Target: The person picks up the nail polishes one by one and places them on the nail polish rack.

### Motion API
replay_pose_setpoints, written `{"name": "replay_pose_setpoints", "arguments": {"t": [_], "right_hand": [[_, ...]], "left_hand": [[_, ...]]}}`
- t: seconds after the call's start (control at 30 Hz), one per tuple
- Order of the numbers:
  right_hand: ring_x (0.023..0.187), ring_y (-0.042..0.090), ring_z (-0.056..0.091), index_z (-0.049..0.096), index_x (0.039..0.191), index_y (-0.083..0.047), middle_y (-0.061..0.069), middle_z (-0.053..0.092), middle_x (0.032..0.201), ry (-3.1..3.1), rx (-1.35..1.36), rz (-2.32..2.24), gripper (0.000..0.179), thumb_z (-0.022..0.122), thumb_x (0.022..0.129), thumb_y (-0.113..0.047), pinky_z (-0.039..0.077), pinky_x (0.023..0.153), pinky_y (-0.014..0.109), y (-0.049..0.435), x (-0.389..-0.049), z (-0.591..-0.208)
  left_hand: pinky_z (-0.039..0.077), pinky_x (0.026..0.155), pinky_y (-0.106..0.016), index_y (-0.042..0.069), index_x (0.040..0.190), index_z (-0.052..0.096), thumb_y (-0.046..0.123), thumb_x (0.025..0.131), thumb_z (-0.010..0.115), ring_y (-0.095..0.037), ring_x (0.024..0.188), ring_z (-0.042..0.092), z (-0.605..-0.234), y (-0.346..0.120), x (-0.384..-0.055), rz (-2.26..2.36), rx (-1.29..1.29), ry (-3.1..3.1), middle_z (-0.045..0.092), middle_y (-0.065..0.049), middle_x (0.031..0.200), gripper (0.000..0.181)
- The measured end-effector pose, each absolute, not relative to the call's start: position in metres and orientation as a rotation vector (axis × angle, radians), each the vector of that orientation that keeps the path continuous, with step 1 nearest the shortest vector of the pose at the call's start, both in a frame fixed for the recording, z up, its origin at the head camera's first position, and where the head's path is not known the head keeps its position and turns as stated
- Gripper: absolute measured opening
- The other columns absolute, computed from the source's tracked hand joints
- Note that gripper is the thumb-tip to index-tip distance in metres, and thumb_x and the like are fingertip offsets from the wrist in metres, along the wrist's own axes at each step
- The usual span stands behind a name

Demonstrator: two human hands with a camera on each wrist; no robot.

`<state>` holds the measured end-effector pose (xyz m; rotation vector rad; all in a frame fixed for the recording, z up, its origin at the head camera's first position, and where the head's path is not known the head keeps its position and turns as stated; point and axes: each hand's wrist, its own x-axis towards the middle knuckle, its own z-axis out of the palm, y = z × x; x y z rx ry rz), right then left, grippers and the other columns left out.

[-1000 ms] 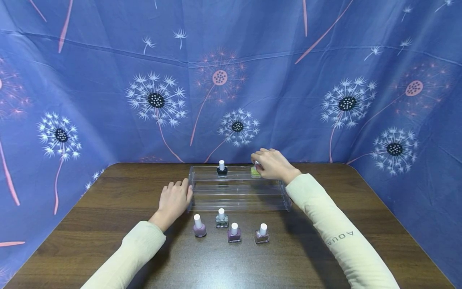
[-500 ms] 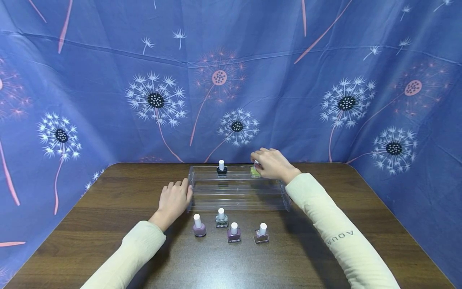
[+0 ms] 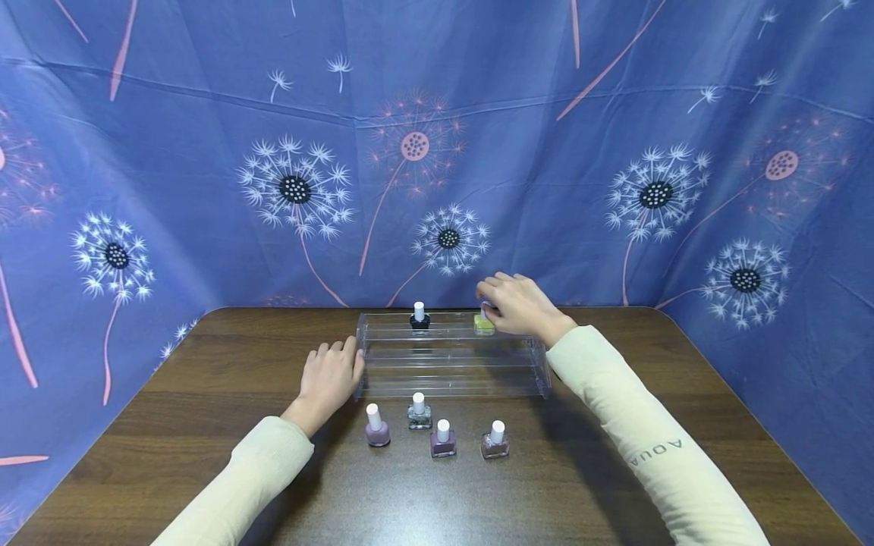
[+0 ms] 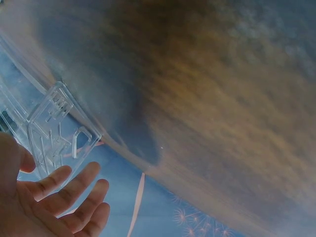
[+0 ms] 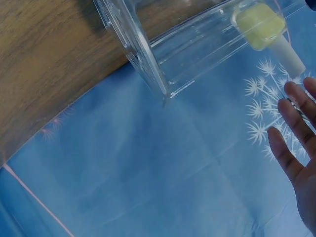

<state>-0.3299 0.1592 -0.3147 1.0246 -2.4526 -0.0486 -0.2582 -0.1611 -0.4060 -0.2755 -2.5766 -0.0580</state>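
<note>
A clear tiered rack [image 3: 451,362] stands on the table. On its top tier sit a black nail polish bottle [image 3: 419,321] and, farther right, a yellow-green nail polish bottle [image 3: 483,326] with a white cap. My right hand [image 3: 520,305] is at that yellow-green bottle. In the right wrist view its loosely extended fingers [image 5: 295,118] lie just apart from the white cap [image 5: 289,57]. At the rack's left end rests my left hand [image 3: 329,379]. The left wrist view shows its fingers [image 4: 74,195] relaxed and spread beside the clear end panel [image 4: 59,128], with nothing gripped.
In front of the rack on the wooden table [image 3: 259,341] stand a lilac bottle [image 3: 378,434], a glittery grey one [image 3: 419,417], a purple one [image 3: 443,444] and a mauve-brown one [image 3: 495,446]. A blue dandelion-print cloth [image 3: 532,152] hangs behind the table.
My right hand has eased slightly up and to the right, its fingers coming off the yellow-green bottle, which stays on the top tier. The left hand has not moved.
</note>
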Motion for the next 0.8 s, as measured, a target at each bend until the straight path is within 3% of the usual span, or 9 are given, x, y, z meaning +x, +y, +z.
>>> {"name": "replay_pose_setpoints", "arguments": {"t": [0.57, 0.8], "right_hand": [[0.079, 0.018, 0.055, 0.061, 0.094, -0.014, -0.002, 0.061, 0.084, -2.387, 1.056, -0.125, 0.013, 0.06, 0.082, -0.021, 0.046, 0.067, 0.038, 0.16, -0.306, -0.318], [0.076, 0.017, 0.054, 0.06, 0.088, -0.014, -0.003, 0.059, 0.079, -2.351, 1.102, -0.108, 0.01, 0.061, 0.079, -0.019, 0.045, 0.062, 0.036, 0.162, -0.294, -0.328]], "left_hand": [[0.044, 0.057, -0.045, 0.003, 0.087, 0.054, 0.025, 0.09, 0.05, -0.035, 0.067, 0.058, -0.407, -0.161, -0.258, -0.06, -0.275, -2.57, 0.062, -0.014, 0.072, 0.022], [0.043, 0.056, -0.045, 0.004, 0.085, 0.053, 0.024, 0.09, 0.05, -0.034, 0.065, 0.057, -0.407, -0.161, -0.258, -0.056, -0.282, -2.56, 0.061, -0.014, 0.071, 0.021]]}}
